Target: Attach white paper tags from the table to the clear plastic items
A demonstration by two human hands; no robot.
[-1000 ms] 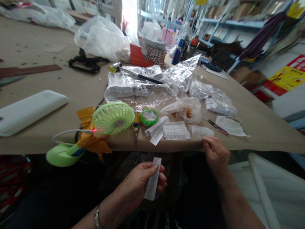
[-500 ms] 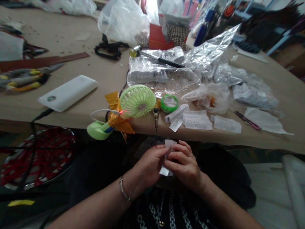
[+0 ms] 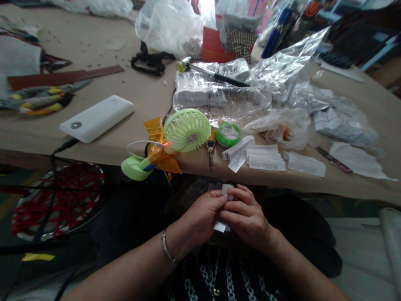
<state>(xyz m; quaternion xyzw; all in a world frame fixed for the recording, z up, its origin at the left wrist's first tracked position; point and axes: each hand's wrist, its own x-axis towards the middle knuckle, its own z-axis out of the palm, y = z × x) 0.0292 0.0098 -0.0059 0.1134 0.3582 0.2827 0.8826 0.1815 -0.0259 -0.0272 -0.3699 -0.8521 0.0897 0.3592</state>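
Both hands meet over my lap, just in front of the table edge. My left hand [image 3: 203,215] is closed with its thumb pressed on a white paper label [image 3: 220,226]. From the other side, the bent fingers of my right hand [image 3: 247,215] grip the same label, hiding most of it. Its ends show above and below the fingers. Near the table edge lie a fanned stack of printed labels [image 3: 265,158] and a smaller pile of labels [image 3: 306,164]. A soldering iron [image 3: 211,156] points its tip over the edge beside a round green tub [image 3: 228,134].
A green fan [image 3: 188,130] is taped at the table edge, left of a white power bank [image 3: 98,118]. Behind stand plastic-wrapped label bundles [image 3: 200,98] with a hammer [image 3: 216,75] on top. Tweezers [image 3: 333,159] lie right. A tray of red straps [image 3: 62,200] sits lower left.
The view has shifted slightly, so everything appears a little further right. My fingers have closed further over the label, covering more of its middle.
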